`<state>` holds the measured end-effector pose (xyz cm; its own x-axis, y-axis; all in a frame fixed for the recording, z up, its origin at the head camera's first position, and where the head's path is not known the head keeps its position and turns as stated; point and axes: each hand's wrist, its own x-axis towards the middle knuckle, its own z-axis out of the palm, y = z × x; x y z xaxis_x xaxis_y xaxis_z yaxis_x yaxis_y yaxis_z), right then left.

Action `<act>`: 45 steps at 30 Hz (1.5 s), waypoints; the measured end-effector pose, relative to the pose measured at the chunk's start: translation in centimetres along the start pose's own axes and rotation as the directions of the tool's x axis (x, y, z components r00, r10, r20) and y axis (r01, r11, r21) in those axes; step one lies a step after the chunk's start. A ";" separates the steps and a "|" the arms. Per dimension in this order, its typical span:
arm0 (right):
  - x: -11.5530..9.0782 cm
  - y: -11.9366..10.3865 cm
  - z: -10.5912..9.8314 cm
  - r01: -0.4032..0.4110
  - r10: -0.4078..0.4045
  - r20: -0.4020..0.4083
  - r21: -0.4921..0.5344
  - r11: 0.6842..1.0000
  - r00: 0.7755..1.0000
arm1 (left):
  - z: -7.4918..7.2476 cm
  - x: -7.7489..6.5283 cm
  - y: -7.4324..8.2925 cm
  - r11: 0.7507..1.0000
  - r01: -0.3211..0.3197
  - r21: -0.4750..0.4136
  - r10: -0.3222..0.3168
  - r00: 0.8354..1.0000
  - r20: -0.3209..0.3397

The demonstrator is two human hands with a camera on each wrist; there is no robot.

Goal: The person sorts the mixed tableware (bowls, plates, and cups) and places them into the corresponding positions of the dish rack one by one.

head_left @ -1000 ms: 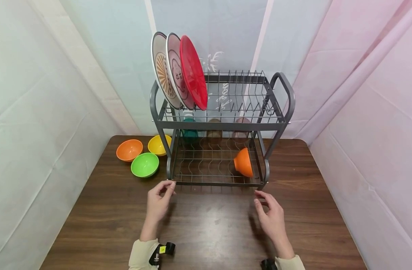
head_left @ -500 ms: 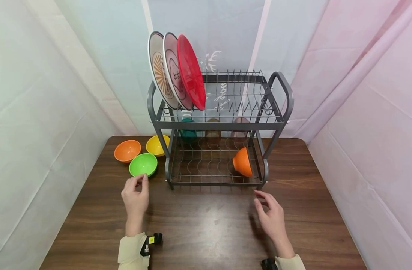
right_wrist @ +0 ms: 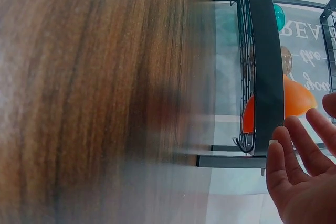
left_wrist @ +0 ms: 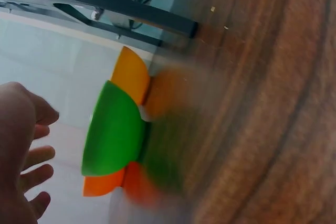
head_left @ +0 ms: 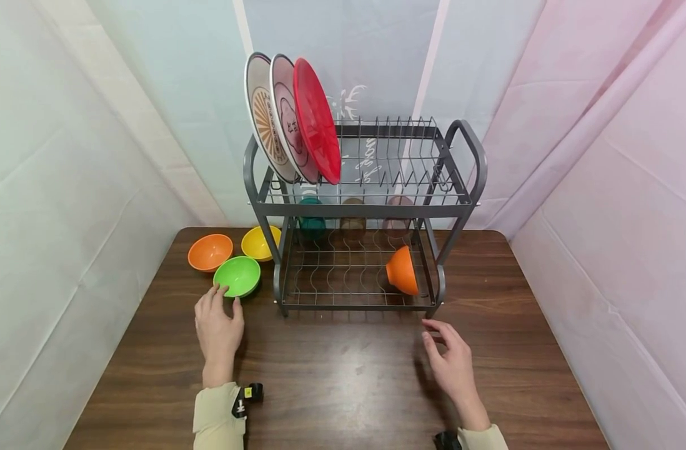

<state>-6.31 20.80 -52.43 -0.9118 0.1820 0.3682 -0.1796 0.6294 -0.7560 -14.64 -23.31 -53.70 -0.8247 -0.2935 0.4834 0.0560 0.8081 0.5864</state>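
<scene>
My left hand (head_left: 219,328) hovers at the near edge of a green bowl (head_left: 238,276), thumb and fingers spread apart with nothing between them. In the left wrist view the green bowl (left_wrist: 113,129) stands upright, a gap between it and the fingers (left_wrist: 39,177). Behind it on the table are an orange bowl (head_left: 210,252) and a yellow bowl (head_left: 257,244). My right hand (head_left: 451,359) holds nothing, its fingers loosely bent before the rack's right front foot. Another orange bowl (head_left: 402,270) lies tipped on its side on the lower tier of the dish rack (head_left: 354,210).
On the upper tier stand two patterned plates (head_left: 262,119) (head_left: 287,112) and a red plate (head_left: 318,122), all at the left end. Teal (head_left: 312,220), brown (head_left: 353,219) and pinkish cups (head_left: 398,217) sit at the back of the lower tier. Curtains surround the wooden table (head_left: 343,387).
My left hand has moved left from the rack's front left corner to the green bowl, and its fingers have spread. My right hand has stayed in place.
</scene>
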 end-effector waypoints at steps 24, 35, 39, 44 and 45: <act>0.1 -0.1 -0.1 0.027 -0.027 0.013 -0.001 1.000 1.000 | 0.3 -0.8 -0.6 0.985 -0.152 0.078 0.135 0.972 0.191; 0.0 -1.2 -0.4 0.097 -0.085 0.194 -0.052 0.994 0.977 | -3.1 0.1 2.1 0.991 -0.119 0.063 0.097 0.958 0.270; 0.1 -1.8 -0.3 0.113 -0.075 0.343 -0.091 0.989 0.936 | -4.4 0.7 3.0 0.991 -0.119 0.054 0.095 0.941 0.326; 0.1 -2.1 -0.2 0.076 -0.018 0.433 -0.118 0.990 0.901 | -5.9 1.3 4.4 0.993 -0.119 -0.005 0.109 0.895 0.433; 0.1 -2.1 -0.2 0.066 -0.006 0.444 -0.120 0.991 0.896 | -6.2 1.4 4.7 0.992 -0.122 -0.021 0.118 0.882 0.456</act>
<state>-5.91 19.61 -50.67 -0.9798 -0.1763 0.0940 -0.1939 0.7265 -0.6592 -12.08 -23.11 -46.25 -0.9775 0.0688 0.1992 0.1675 0.8271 0.5364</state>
